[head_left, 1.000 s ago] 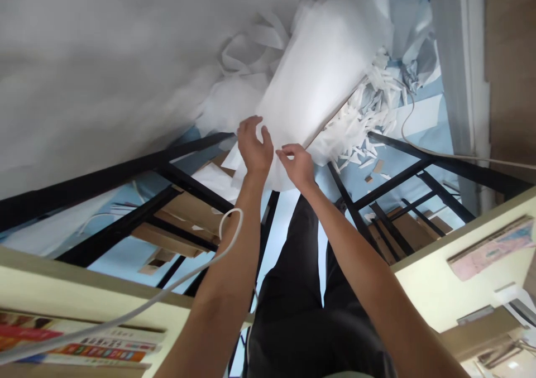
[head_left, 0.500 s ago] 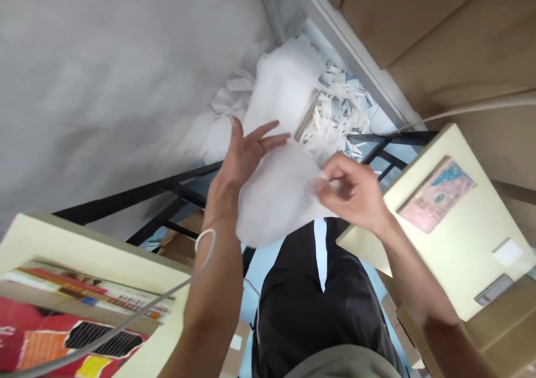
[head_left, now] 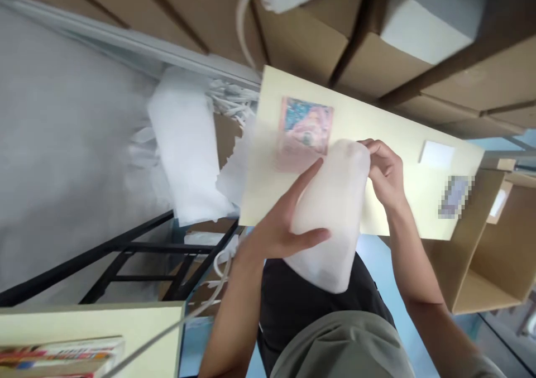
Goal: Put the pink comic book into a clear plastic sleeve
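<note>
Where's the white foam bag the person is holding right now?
In the head view, the white foam bag sits mid-frame, held between the left hand and right hand, over the cream table bearing a colourful sticker.

A cream board (head_left: 389, 127) with a picture sticker (head_left: 307, 122) lies beside a black frame (head_left: 125, 249).

two hands: left hand (head_left: 278, 230) and right hand (head_left: 387, 171), both on one white bag (head_left: 330, 216); one pale board (head_left: 377, 132) with one picture sticker (head_left: 307, 124), one white label (head_left: 436, 154) and one blurred patch; one roll of white sheet (head_left: 184, 143); one heap of white strips (head_left: 232, 96); one black frame (head_left: 138, 252); one white cable (head_left: 184, 319) along the left arm; one open cardboard box (head_left: 486, 255) at right; one white box (head_left: 431, 15) up top; cardboard boxes behind, number unclear
</note>
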Available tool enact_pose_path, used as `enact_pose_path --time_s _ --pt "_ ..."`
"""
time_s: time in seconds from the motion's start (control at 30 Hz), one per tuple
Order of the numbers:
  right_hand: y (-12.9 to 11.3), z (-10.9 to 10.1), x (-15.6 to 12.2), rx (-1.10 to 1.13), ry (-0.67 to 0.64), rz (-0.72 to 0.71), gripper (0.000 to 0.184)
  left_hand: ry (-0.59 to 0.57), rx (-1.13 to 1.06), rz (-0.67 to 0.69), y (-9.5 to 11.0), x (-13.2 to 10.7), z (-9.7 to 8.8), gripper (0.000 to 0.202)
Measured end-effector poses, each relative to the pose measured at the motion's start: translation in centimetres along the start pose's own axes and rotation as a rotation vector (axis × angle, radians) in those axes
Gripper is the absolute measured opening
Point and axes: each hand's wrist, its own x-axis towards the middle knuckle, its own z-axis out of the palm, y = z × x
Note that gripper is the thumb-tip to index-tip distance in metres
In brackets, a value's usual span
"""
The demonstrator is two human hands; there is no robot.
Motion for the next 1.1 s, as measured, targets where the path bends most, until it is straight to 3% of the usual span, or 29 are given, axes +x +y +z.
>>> enact_pose_path --time_s 0.07,0.17,0.27,0.33,0.4,0.53,0.6,0.67,0.77,0.83,0.93,1.0,1.1 --pt "2.2 -3.6 -1.5 -0.037 0.100 0.038 0.028 0.016 0.100 0.017 -1.0 2.1 6.0 0.109" --pt "6.0 -8.6 -4.1 -0.084 0.285 0.152 0.024 0.048 0.224 0.094 -4.2 4.6 14.6 0.098" --pt "9.2 -12.5 -7.5 -0.113 0.531 0.297 0.040 0.118 0.326 0.100 -7.8 6.7 21.5 0.088" --pt "10.3 -14.0 -10.2 -0.152 0.654 0.379 0.053 0.165 0.368 0.100 -9.5 7.8 24.8 0.086" --pt "10.5 -14.3 -12.8 -0.187 0.682 0.433 0.064 0.217 0.390 0.105 -10.2 8.4 27.3 0.085" --pt "9.8 -12.9 -15.8 -0.176 0.636 0.489 0.081 0.242 0.389 0.129 -9.6 8.4 30.0 0.086" --pt "9.6 -12.2 -15.9 -0.159 0.638 0.501 0.075 0.155 0.370 0.149 -9.0 7.9 30.3 0.091" --pt "9.4 -11.8 -15.7 -0.145 0.643 0.511 0.058 0.055 0.350 0.164 -8.4 7.2 29.8 0.094" --pt "9.1 -11.9 -15.1 -0.159 0.644 0.545 0.048 0.034 0.382 0.171 -7.9 6.0 27.4 0.085" --pt "9.1 -11.9 -14.7 -0.127 0.629 0.568 0.052 0.150 0.484 0.143 -7.6 5.4 24.5 0.066" --pt "9.6 -12.0 -13.9 -0.009 0.586 0.583 0.054 0.478 0.688 0.021 -7.5 4.5 19.1 0.047" --pt "10.3 -12.1 -13.1 -0.020 0.572 0.580 0.054 0.683 0.761 -0.038 -7.7 3.8 15.7 0.057" --pt "11.5 -12.4 -12.2 -0.178 0.610 0.551 0.052 0.849 0.765 -0.165 -8.1 2.6 12.6 0.080"
